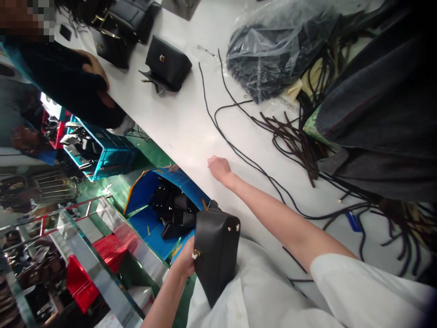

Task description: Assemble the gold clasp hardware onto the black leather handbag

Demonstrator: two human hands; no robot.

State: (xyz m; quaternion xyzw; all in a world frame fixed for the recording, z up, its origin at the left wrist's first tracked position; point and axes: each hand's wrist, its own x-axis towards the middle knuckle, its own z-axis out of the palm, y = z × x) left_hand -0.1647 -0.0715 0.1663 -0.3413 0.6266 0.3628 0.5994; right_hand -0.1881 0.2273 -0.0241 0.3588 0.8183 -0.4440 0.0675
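Right arm (283,218): bare below white sleeve (358,291), extended forward, nearly straight, elbow slightly bent. Right hand (220,167): palm down, fingers curled into loose fist. Left forearm (164,296): bare, angled up from below, close to torso. Left hand (186,262): fingers closed in firm grip. 2 hands well apart, right higher in view.

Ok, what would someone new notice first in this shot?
Likely the black bag gripped in the left hand at bottom centre, just off the edge of the white table. Then the tangle of cords sprawled over its right side, with the right hand curled near one. Another person's hand rests at upper left beside more bags.
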